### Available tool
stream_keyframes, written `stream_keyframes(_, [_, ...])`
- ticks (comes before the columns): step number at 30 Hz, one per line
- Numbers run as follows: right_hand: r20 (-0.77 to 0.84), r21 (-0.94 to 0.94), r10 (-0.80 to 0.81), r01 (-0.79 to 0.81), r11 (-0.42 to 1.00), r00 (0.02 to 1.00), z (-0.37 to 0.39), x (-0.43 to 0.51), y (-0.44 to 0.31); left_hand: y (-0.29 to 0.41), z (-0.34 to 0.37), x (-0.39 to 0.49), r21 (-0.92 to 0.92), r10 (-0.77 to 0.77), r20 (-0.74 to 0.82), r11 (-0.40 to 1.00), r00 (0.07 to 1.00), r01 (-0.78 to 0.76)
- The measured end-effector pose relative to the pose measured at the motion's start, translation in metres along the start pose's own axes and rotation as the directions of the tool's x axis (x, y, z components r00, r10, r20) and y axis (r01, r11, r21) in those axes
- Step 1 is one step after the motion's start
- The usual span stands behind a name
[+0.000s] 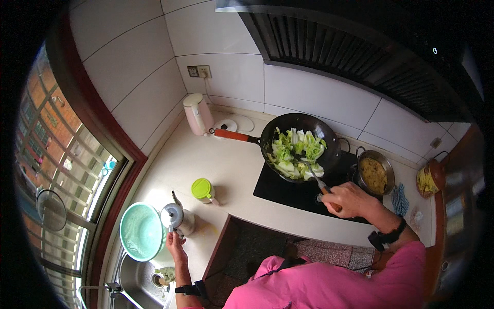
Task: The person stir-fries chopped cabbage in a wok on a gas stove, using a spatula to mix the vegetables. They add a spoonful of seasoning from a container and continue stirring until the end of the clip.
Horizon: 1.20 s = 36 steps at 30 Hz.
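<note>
My right hand (pixel 349 199) grips the wooden handle of a metal spatula (pixel 314 175), whose working end is among chopped leafy cabbage (pixel 289 148). The cabbage lies in a black wok (pixel 328 139) with an orange-red handle on the induction cooktop (pixel 266 185). On the left, my left hand (pixel 176 247) is at the handle of a metal long-spouted pot (pixel 186 222), which stands on the counter. My fingers appear closed around that handle, partly hidden. Touching or very near the pot is a mint-green plastic colander (pixel 141 231).
A lime-lidded container (pixel 203 190) stands mid-counter. Behind it are a pink electric kettle (pixel 198 116) and white lids (pixel 225 126). Right of the wok are a metal pot of yellowish food (pixel 373 175), a blue cloth (pixel 400 199) and a brown-yellow jar (pixel 428 181). A sink (pixel 135 278) lies front left.
</note>
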State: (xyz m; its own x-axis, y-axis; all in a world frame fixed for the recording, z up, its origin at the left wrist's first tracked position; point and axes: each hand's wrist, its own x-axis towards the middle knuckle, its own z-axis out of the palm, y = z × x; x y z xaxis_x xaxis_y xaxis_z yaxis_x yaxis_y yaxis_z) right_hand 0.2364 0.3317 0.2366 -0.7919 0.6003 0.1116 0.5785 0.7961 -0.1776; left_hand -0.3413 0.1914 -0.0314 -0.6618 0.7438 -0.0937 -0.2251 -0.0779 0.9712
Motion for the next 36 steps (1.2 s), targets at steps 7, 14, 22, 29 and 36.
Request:
stream_keyframes(7, [-0.159,0.107,-0.044,0.062,0.992,0.986,-0.012,0.003,-0.017,-0.004,-0.002,0.004,-0.03,-0.002,0.005,1.0,1.0,0.003])
stream_keyframes(14, [-0.229,0.3,0.304,-0.23,0.926,0.925,0.001,0.033,0.053,-0.002,0.0,-0.012,0.156,0.033,-0.147,0.988,0.989,-0.01])
stream_keyframes(22, [-0.224,0.689,0.851,-0.54,0.483,0.475,-0.071,0.004,0.133,-0.006,0.025,-0.085,0.599,0.286,-0.13,0.786,0.95,-0.154])
stream_keyframes(29, [0.039,0.991,0.914,-0.131,0.015,0.403,0.03,0.041,0.201,-0.035,0.103,-0.021,0.3,-0.202,0.035,0.936,0.979,0.183])
stream_keyframes(36, [-0.158,0.797,0.493,-0.184,0.575,0.856,0.013,0.037,0.117,-0.038,0.151,0.03,0.28,-0.339,0.061,0.909,0.939,0.31])
